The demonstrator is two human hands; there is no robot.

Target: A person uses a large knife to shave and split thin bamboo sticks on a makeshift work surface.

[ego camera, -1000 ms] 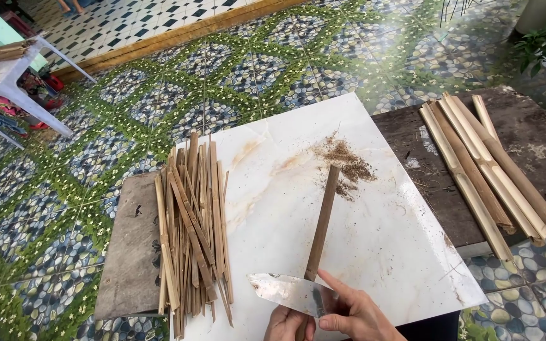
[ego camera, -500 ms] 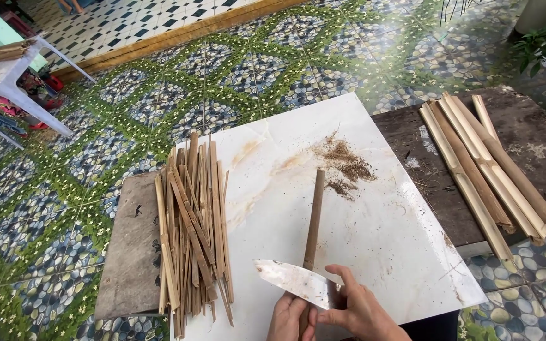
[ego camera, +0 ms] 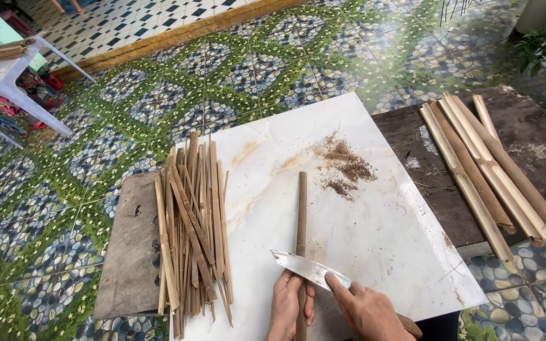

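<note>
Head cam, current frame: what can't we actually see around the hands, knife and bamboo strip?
- Knife handle: head view, covered by the right hand.
- Near end of the bamboo strip: wrapped by the left hand and cut off by the bottom edge.
- Whether the blade has bitten into the strip: too small to tell.
- Lower ends of the thin strip pile: partly cut off by the bottom edge.
</note>
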